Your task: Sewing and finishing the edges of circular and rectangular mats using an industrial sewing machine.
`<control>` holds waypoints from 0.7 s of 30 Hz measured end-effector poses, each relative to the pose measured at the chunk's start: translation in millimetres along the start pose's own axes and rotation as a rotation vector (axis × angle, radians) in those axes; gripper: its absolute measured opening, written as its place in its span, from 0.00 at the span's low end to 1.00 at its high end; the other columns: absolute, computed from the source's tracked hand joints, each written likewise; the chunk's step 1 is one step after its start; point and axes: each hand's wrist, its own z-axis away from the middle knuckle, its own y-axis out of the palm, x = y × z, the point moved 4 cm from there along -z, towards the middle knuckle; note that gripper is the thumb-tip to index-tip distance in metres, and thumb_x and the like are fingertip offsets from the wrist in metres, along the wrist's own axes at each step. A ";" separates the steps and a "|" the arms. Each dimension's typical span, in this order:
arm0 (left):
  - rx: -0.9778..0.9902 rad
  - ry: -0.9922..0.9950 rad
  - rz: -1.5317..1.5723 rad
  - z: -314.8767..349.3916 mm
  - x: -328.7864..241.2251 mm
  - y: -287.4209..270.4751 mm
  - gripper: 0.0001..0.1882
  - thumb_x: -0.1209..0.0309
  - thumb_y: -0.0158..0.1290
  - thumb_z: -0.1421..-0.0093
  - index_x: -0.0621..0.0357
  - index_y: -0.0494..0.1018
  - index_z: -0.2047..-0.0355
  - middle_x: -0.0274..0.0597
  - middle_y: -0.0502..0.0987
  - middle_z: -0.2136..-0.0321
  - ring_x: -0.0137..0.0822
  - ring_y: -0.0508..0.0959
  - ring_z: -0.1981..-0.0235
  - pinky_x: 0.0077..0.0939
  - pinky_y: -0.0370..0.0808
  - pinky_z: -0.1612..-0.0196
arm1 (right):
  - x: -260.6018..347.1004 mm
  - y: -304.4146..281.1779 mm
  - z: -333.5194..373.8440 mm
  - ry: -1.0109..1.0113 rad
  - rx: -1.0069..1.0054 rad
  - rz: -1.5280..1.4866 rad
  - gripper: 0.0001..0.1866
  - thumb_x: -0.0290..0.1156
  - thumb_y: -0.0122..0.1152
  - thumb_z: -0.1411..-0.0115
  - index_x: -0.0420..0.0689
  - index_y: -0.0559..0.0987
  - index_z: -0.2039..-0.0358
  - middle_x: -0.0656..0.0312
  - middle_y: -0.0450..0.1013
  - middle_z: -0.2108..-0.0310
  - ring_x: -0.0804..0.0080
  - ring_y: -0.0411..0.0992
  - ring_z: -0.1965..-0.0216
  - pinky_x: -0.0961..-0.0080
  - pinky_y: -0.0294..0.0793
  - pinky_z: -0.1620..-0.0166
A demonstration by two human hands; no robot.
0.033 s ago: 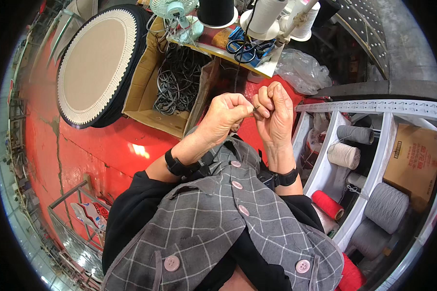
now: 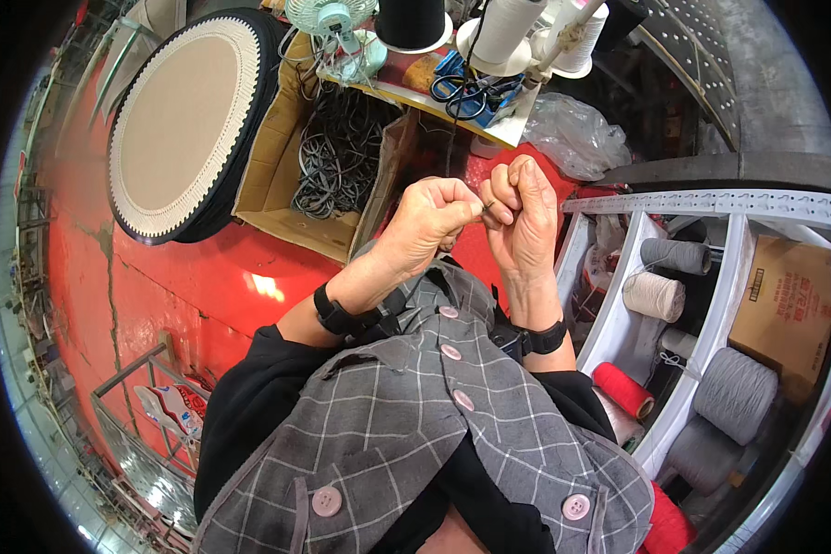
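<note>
In front of my chest, both hands are raised close together, fingers curled. My left hand point(image 2: 427, 222) is closed, thumb pressed against the bent forefinger. Beside it, my right hand point(image 2: 523, 217) has its fingers folded in and the thumb up against them. A small dark strand-like bit point(image 2: 488, 205) shows between the two hands; it is too small to tell what it is. The rest of what the fingers grip is hidden.
A cardboard box point(image 2: 270, 185) of grey-black cords point(image 2: 328, 171) stands ahead, left of centre, beside a stack of round pads point(image 2: 186, 120). Thread cones point(image 2: 510, 30) and scissors point(image 2: 460, 97) sit on the bench ahead. At right, a white rack point(image 2: 711, 286) holds yarn cones point(image 2: 734, 395).
</note>
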 end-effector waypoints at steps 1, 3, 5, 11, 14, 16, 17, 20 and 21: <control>-0.001 0.001 -0.001 0.1 1.1 0.5 0.06 0.71 0.52 0.46 0.60 0.70 0.76 0.27 0.65 0.85 0.15 0.56 0.87 0.11 0.50 0.85 | 0.0 0.9 0.6 0.012 0.019 0.001 0.16 0.39 0.45 0.37 0.48 0.61 0.80 0.72 0.51 0.86 0.86 0.48 0.86 0.88 0.46 0.84; 0.012 -0.015 0.003 0.0 4.3 1.5 0.06 0.71 0.52 0.46 0.61 0.69 0.74 0.27 0.65 0.85 0.15 0.56 0.88 0.11 0.49 0.85 | 1.1 1.3 1.9 0.020 0.016 -0.017 0.16 0.39 0.45 0.37 0.48 0.61 0.80 0.72 0.50 0.86 0.86 0.48 0.86 0.89 0.46 0.85; 0.035 -0.034 0.014 1.9 0.7 7.0 0.06 0.71 0.52 0.46 0.61 0.69 0.74 0.27 0.65 0.85 0.15 0.55 0.88 0.11 0.48 0.86 | 3.4 1.1 2.8 0.027 0.012 -0.034 0.16 0.39 0.45 0.37 0.48 0.61 0.81 0.73 0.50 0.86 0.86 0.48 0.86 0.89 0.45 0.85; 0.034 -0.049 0.033 6.1 3.0 12.5 0.06 0.71 0.51 0.44 0.62 0.70 0.71 0.25 0.63 0.86 0.15 0.54 0.89 0.11 0.47 0.87 | 4.2 -4.6 8.6 0.075 -0.046 -0.047 0.15 0.38 0.46 0.37 0.47 0.62 0.80 0.72 0.52 0.86 0.86 0.49 0.86 0.89 0.46 0.85; -0.020 -0.031 0.092 5.6 2.2 8.3 0.07 0.70 0.50 0.42 0.61 0.71 0.70 0.23 0.61 0.88 0.14 0.54 0.90 0.10 0.48 0.88 | 16.0 -16.3 11.0 -0.155 -0.177 0.187 0.10 0.35 0.51 0.39 0.43 0.71 0.74 0.64 0.67 0.79 0.86 0.58 0.84 0.88 0.55 0.83; 0.040 -0.008 0.188 5.1 0.5 4.4 0.11 0.67 0.49 0.40 0.61 0.70 0.63 0.25 0.63 0.85 0.14 0.54 0.88 0.08 0.50 0.87 | 13.9 -30.4 13.0 -0.184 -0.233 0.380 0.09 0.34 0.53 0.40 0.42 0.72 0.74 0.65 0.68 0.79 0.86 0.59 0.84 0.88 0.56 0.83; 0.041 -0.007 0.186 5.1 -0.5 7.3 0.11 0.67 0.49 0.40 0.61 0.70 0.63 0.25 0.63 0.85 0.14 0.54 0.88 0.08 0.50 0.87 | 15.4 -34.4 14.0 -0.211 -0.291 0.573 0.09 0.33 0.54 0.41 0.42 0.72 0.74 0.65 0.69 0.78 0.87 0.60 0.83 0.88 0.57 0.82; 0.028 0.031 0.264 5.7 -3.8 14.2 0.16 0.67 0.45 0.38 0.65 0.64 0.55 0.31 0.67 0.81 0.15 0.54 0.87 0.06 0.50 0.84 | 11.3 -33.7 20.7 -0.131 -0.306 0.552 0.08 0.33 0.56 0.42 0.44 0.72 0.75 0.73 0.62 0.85 0.89 0.53 0.87 0.89 0.50 0.84; 0.017 0.092 0.187 4.9 -4.1 12.3 0.16 0.67 0.45 0.38 0.66 0.63 0.54 0.34 0.69 0.78 0.15 0.56 0.86 0.06 0.52 0.83 | 9.0 -34.6 22.0 -0.089 -0.308 0.531 0.08 0.33 0.56 0.42 0.44 0.72 0.74 0.75 0.61 0.87 0.90 0.51 0.88 0.89 0.48 0.85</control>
